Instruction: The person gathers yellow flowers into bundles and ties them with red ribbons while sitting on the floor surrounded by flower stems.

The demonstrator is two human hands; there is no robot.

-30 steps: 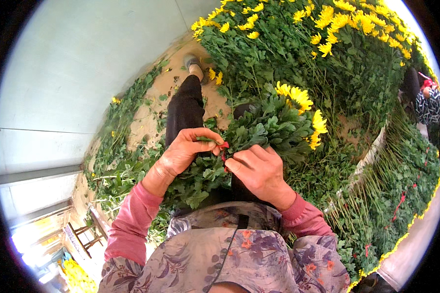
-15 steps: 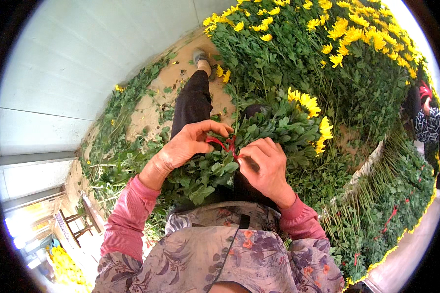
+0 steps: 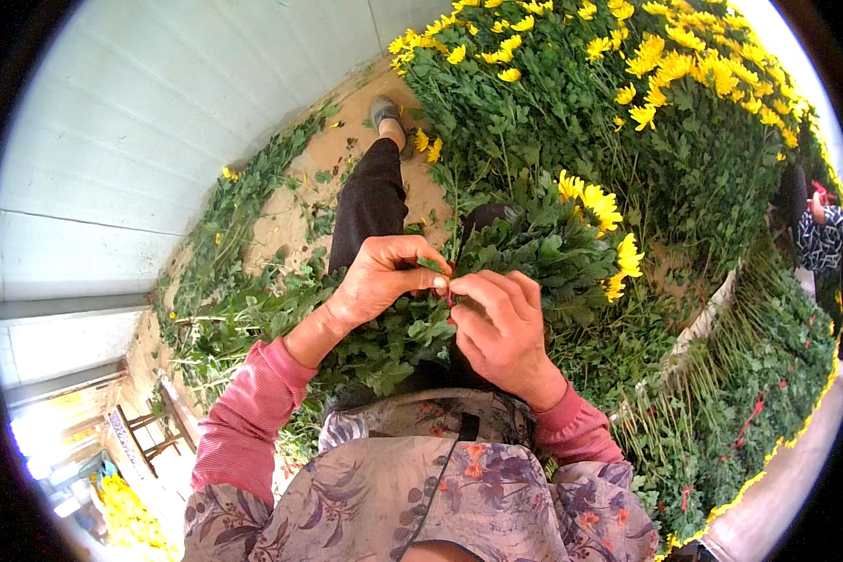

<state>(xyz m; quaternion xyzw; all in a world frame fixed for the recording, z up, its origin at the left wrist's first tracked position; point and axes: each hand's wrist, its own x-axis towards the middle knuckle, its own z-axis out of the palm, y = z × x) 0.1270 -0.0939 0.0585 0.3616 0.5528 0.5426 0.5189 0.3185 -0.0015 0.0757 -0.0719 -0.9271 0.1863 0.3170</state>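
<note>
left hand point(image 3: 379, 281) and right hand point(image 3: 508, 332) have drawn together since the earlier frame, both pinching a red tie point(image 3: 451, 299), mostly hidden. flower bunch point(image 3: 525, 248) lies beneath, length slanting up-right, blooms point(image 3: 598, 208) nearer the right hand.

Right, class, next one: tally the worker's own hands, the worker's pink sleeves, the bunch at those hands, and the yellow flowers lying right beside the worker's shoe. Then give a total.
Hands: 2 (left hand, right hand)
Pink sleeves: 2
Bunch at the hands: 1
Yellow flowers beside the shoe: 2
Total: 7
</note>
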